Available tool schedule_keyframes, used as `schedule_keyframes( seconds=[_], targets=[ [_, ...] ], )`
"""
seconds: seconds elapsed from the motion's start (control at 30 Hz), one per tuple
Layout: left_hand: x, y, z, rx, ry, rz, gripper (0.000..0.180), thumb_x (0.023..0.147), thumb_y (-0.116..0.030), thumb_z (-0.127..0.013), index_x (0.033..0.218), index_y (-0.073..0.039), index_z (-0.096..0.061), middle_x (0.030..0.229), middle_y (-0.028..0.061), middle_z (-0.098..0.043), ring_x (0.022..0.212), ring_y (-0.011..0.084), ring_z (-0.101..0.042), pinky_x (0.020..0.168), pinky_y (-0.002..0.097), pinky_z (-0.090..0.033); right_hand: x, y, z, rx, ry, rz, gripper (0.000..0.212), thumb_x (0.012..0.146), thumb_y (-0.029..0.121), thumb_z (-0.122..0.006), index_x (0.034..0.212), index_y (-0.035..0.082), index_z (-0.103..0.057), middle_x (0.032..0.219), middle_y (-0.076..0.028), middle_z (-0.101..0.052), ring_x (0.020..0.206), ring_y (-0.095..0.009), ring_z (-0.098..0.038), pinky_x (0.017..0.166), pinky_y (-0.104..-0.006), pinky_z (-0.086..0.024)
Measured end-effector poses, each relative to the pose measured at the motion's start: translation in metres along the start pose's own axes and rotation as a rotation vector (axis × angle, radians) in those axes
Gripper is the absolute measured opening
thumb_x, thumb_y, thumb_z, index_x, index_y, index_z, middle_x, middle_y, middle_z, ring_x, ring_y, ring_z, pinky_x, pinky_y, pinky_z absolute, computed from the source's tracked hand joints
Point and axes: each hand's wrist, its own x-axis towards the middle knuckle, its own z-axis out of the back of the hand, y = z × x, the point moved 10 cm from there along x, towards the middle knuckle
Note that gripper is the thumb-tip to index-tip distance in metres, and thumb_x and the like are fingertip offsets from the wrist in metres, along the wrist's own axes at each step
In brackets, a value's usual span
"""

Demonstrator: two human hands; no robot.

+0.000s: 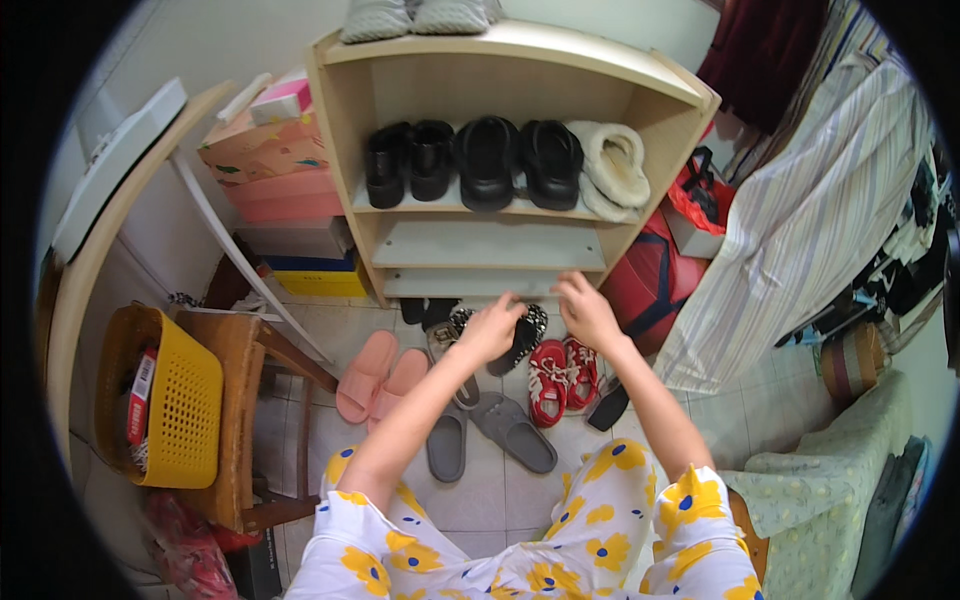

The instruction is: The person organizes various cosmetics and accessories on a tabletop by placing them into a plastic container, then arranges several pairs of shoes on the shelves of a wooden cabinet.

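Both of my hands are raised in front of a light wooden shoe rack (515, 38). My left hand (493, 330) hovers over dark shoes with a black-and-white patterned trim (535, 325). Its fingers are loosely bent, with nothing visible in them. To its right, my right hand (588, 312) is held with curved fingers apart and nothing between them, above red sneakers with white laces (548, 382). Grey slippers (522, 440) lie on the floor below my hands, pink slides (368, 375) to the left. My left hand and forearm partly hide the middle shoes.
On the rack's upper shelf stand black shoes (487, 165) and fluffy cream slippers (610, 170). Stacked boxes (270, 165) rise at its left. A yellow basket (185, 400) sits on a wooden chair (240, 350). Striped cloth (775, 220) hangs at the right, beside a red bag (650, 280).
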Motion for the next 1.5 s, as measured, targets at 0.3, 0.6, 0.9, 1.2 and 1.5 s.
schedule_keyframes(
  seconds=[0.3, 0.6, 0.9, 1.2, 1.5],
  targets=[
    [-0.069, -0.006, -0.185, -0.075, 0.230, 0.020, 0.022, 0.071, -0.007, -0.049, 0.092, -0.004, -0.055, 0.101, 0.0126, -0.052, 0.087, 0.0312, -0.056, 0.071, 0.0420, -0.047, -0.167, -0.118, -0.141, -0.038, 0.518, -0.437, 0.025, 0.072, 0.014, -0.051, 0.095, 0.006, -0.057, 0.109, -0.018, -0.050, 0.093, -0.033, -0.054, 0.077, -0.0402, -0.045],
    [-0.125, -0.011, -0.294, 0.048, 0.633, 0.209, 0.030, 0.072, -0.011, -0.057, 0.100, -0.002, -0.050, 0.108, 0.0149, -0.050, 0.092, 0.0310, -0.056, 0.074, 0.0412, -0.047, -0.235, -0.159, -0.219, -0.010, 0.783, -0.501, 0.043, 0.071, 0.015, -0.050, 0.109, -0.003, -0.043, 0.098, -0.028, -0.054, 0.087, -0.038, -0.056, 0.073, -0.0418, -0.046],
    [-0.108, -0.044, -0.285, 0.020, 0.572, 0.137, 0.037, 0.073, -0.009, -0.055, 0.108, -0.005, -0.044, 0.111, 0.0168, -0.047, 0.089, 0.0343, -0.055, 0.072, 0.0422, -0.047, -0.268, -0.175, -0.209, 0.100, 0.585, -0.609, 0.060, 0.061, 0.014, -0.064, 0.108, 0.004, -0.028, 0.103, -0.023, -0.051, 0.083, -0.036, -0.057, 0.069, -0.0388, -0.047],
    [-0.030, -0.061, -0.127, -0.299, 0.199, 0.056, 0.043, 0.070, -0.015, -0.059, 0.100, 0.008, -0.039, 0.100, 0.0274, -0.048, 0.096, 0.0411, -0.047, 0.080, 0.0444, -0.041, -0.168, -0.096, -0.047, 0.084, 0.165, -0.614, 0.064, 0.056, 0.014, -0.067, 0.111, 0.003, -0.036, 0.096, -0.019, -0.054, 0.086, -0.036, -0.055, 0.072, -0.0423, -0.045],
    [0.013, -0.194, 0.133, -0.220, -0.116, -0.346, 0.030, 0.069, -0.003, -0.058, 0.092, 0.002, -0.041, 0.088, 0.0218, -0.046, 0.081, 0.0409, -0.049, 0.068, 0.0432, -0.042, -0.086, 0.076, 0.169, -0.042, -0.260, -0.150, 0.052, 0.061, 0.006, -0.069, 0.107, 0.004, -0.044, 0.089, -0.015, -0.054, 0.075, -0.033, -0.056, 0.063, -0.0372, -0.046]
  ],
)
